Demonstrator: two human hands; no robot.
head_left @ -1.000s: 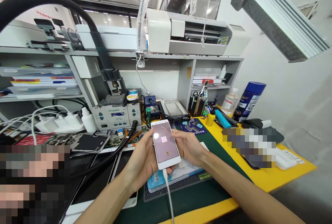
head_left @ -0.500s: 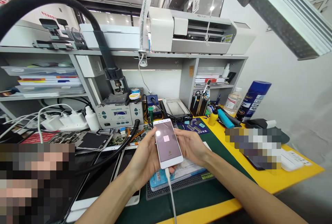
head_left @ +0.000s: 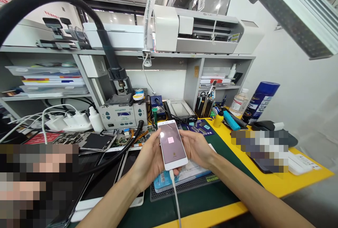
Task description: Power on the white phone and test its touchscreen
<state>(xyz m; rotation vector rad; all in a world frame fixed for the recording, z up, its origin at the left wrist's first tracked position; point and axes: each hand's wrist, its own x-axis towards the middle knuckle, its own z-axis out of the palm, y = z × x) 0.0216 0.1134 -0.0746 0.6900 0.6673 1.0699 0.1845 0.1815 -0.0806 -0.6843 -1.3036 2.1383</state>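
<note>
From my end of the link, the grey shelf unit [head_left: 192, 87] spans the middle of the frame, set behind the yellow workbench [head_left: 303, 180], presumably to keep gear off the working surface. The green mat [head_left: 148, 214] covers the lower centre, likely to guard the bench top. The soldering station [head_left: 123, 119] stands left of centre, just under the shelf, probably so its hose can reach the work. My left hand [head_left: 149, 159] comes in from the lower left, thumb along the near side of the white phone [head_left: 173, 145], fingers curled beneath. My right hand [head_left: 196, 149] grips the opposite edge; its lower fingers are hidden, so I can't tell how far they wrap. A fingertip shows under the bottom end, whose I can't say. The phone is held just below frame centre, above a blue-edged packet [head_left: 162, 182], propped between both hands, I'd judge, to keep the lit screen readable and the white cable [head_left: 176, 196] free. Its long axis runs up the frame, leaning slightly left: top end away from me, screen facing up, plugged bottom end towards me. The pink square [head_left: 171, 140] sits mid-screen.
</note>
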